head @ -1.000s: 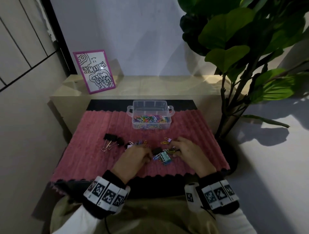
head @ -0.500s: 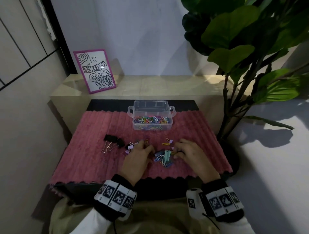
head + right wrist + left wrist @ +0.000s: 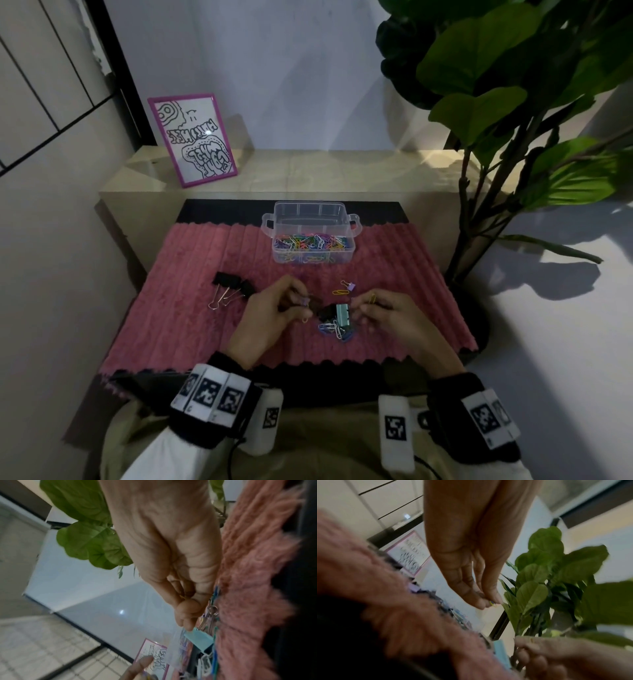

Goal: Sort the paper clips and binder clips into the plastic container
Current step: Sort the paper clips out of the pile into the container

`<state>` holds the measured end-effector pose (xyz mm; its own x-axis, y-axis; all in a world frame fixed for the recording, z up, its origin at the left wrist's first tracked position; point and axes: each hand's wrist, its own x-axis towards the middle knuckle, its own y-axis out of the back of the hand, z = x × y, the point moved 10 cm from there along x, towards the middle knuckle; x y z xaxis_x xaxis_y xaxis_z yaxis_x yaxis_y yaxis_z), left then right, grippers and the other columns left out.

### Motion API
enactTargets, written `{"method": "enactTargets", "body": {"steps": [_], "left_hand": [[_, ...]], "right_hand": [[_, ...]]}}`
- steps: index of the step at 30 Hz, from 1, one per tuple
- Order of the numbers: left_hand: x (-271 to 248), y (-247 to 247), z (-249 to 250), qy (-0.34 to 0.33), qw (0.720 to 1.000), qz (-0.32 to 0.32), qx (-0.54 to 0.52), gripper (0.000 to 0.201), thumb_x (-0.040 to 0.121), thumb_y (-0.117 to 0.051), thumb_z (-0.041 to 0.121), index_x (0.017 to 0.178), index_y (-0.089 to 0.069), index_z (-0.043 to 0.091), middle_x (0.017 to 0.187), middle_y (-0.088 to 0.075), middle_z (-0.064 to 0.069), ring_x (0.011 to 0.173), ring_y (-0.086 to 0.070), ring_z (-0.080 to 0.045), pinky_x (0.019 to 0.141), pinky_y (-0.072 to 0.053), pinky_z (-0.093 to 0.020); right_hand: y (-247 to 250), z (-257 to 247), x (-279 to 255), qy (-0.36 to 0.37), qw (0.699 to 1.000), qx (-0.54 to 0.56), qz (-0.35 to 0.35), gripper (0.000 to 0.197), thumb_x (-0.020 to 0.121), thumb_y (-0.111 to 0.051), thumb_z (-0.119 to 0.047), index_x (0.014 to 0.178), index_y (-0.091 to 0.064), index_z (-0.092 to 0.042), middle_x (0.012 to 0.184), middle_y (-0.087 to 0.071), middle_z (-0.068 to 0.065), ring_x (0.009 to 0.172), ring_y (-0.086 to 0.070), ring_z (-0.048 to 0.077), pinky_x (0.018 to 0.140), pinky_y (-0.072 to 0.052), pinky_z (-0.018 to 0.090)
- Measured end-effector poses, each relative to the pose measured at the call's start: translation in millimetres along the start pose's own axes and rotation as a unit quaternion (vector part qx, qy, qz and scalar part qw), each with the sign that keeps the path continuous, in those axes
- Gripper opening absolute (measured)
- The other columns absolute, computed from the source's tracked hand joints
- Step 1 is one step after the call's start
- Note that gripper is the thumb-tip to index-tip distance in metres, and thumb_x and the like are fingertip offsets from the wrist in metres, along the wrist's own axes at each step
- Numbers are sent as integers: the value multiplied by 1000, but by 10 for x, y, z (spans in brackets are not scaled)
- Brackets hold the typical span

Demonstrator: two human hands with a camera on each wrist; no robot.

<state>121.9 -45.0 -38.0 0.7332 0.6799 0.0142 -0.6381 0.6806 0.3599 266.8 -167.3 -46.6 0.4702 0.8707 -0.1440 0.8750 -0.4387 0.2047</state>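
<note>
While you sit at the near edge: both your wrists wear black bands with white marker tags, at 6 o'clock.
Left hand (image 3: 274, 315): fingers curled together, pinching a small clip (image 3: 302, 301) at the fingertips; in the left wrist view a yellow-and-blue bit shows between the fingers (image 3: 488, 601), and you cannot tell there which kind of clip it is.
Right hand (image 3: 387, 315): fingertips pressed together on a yellow paper clip (image 3: 372, 298), held just above the mat.
Loose pile (image 3: 337, 320): between your two hands, at the centre of the pink mat (image 3: 191, 315); a teal binder clip (image 3: 342, 313) lies on black binder clips and blue and white paper clips.
Black binder clips (image 3: 233, 286): at 10 o'clock from the pile, well apart from it, wire handles pointing toward you.
Stray pair: a small purple binder clip (image 3: 349, 285) and an orange paper clip (image 3: 340, 292), just beyond the pile at 12 o'clock.
Plastic container (image 3: 310, 231): clear, lidless, at 12 o'clock on the far part of the mat; its near compartments hold many coloured paper clips, its far ones look bare.
Tabletop (image 3: 308, 171): beyond the mat, a pink-framed drawing (image 3: 191, 138) leans at 11 o'clock.
Plant (image 3: 507, 102): large green leaves at 2 o'clock.
</note>
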Motion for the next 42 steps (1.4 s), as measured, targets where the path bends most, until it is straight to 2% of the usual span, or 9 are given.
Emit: {"method": "enactTargets", "body": {"steps": [5, 8, 10, 13, 20, 24, 33, 37, 42], "left_hand": [[-74, -33, -154, 113, 965, -1, -235, 13, 88, -50, -4, 92, -60, 2, 73, -58, -5, 60, -64, -4, 56, -54, -16], [-94, -69, -372, 216, 863, 17, -457, 19, 88, -40, -6, 85, -56, 3, 64, -57, -4, 51, -58, -6, 51, -51, -12], [-119, -134, -387, 251, 783, -12, -569, 16, 69, -61, -4, 82, -55, 3, 61, -51, -2, 46, -48, -5, 43, -44, -11], [-140, -173, -242, 227, 746, -61, -623, 51, 30, -87, -2, 72, -59, 3, 53, -44, 2, 37, -38, -4, 31, -33, -13], [-59, -203, -173, 200, 737, -58, -643, 76, 23, -89, -7, 95, -66, -8, 83, -71, -16, 62, -69, -14, 51, -55, -17], [-19, -261, -182, 213, 753, -34, -622, 26, 87, -48, 4, 109, -58, -5, 98, -71, -16, 86, -71, -18, 76, -57, -23], [-6, -489, -73, 225, 742, -61, -628, 35, 89, -42, 11, 78, -72, -3, 81, -73, -13, 71, -71, -17, 70, -59, -28], [-30, -351, -127, 213, 712, -103, -662, 61, 57, -77, -2, 115, -57, -12, 121, -59, -27, 106, -62, -35, 89, -52, -40], [-95, -230, -155, 185, 740, -116, -637, 78, 61, -80, 19, 128, -47, -5, 136, -48, -21, 124, -49, -31, 99, -46, -40]], "right_hand": [[-297, -171, 85, 32, 986, -159, -37, 13, 81, -64, 0, 77, -65, -12, 69, -62, -5, 54, -55, -6, 58, -43, 8], [-578, -313, 94, 108, 941, -317, -55, 6, 77, -67, -3, 83, -67, -4, 86, -67, 4, 77, -61, 3, 69, -41, 12], [-771, -273, 80, 135, 900, -408, -74, 12, 77, -66, -6, 87, -65, 0, 97, -61, 12, 91, -57, 21, 77, -40, 27], [-868, -256, 85, 162, 868, -464, -67, 11, 79, -62, -5, 89, -60, -1, 99, -55, 13, 93, -55, 28, 75, -41, 37], [-513, -409, 172, 147, 948, -280, -13, 11, 74, -72, -4, 73, -62, -9, 68, -57, -3, 64, -54, 5, 62, -39, 20], [-273, -479, 226, 84, 991, -98, 21, 25, 78, -70, -3, 66, -56, -21, 58, -64, -7, 53, -57, 0, 51, -44, 14], [-771, -966, 130, 219, 951, -216, -42, 16, 79, -61, 3, 88, -70, -7, 87, -73, 6, 82, -66, 8, 75, -45, 8], [-206, -854, 74, 200, 960, -186, 57, 11, 80, -62, 5, 85, -69, -3, 76, -67, -4, 70, -61, -9, 67, -44, 4], [-205, -235, 20, 104, 942, -316, -33, 14, 72, -71, 0, 85, -67, -6, 80, -65, 1, 72, -59, -3, 76, -50, 21]]}}
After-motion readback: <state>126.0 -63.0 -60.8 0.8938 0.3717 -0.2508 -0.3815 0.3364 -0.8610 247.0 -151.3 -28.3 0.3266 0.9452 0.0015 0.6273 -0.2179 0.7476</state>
